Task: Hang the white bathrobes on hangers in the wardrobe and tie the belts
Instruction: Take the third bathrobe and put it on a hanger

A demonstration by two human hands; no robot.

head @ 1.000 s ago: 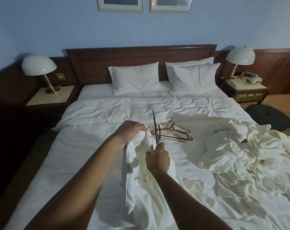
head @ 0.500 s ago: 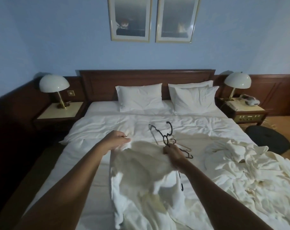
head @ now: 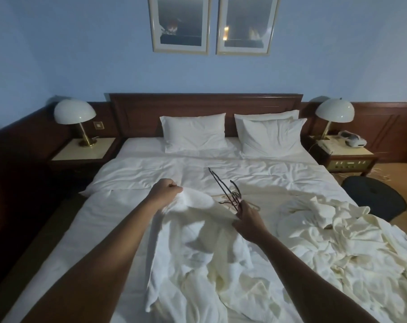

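Item: robe (head: 197, 241), white, one, spread lengthwise on the bed (head: 127, 173) in front of the person, collar end raised. Left hand (head: 166, 191): fist closed round a bunch of cloth at the robe's upper edge, lifting it clear of the duvet, probably to open a shoulder for the hanger. Right hand (head: 246, 220): fingers curled round the lower part of a dark hanger (head: 223, 190), held slanting up and away over the robe's top; judged to be lined up for sliding into the shoulder. Further hangers (head: 228, 199): a small pile, pale and dark, lying on the duvet just behind the held one; count unclear, at least two. Second heap of cream cloth (head: 333, 231): rumpled on the right of the bed, likely one or more robes waiting; number cannot be told. No belt can be made out. Wardrobe: not in view. Pillows (head: 194, 131): three visible, one left, two stacked right. Lamps (head: 74, 113): two, one per nightstand. Framed pictures (head: 180, 24): two, side by side above the headboard. Dark round stool (head: 375, 199): one, on the floor right of the bed.
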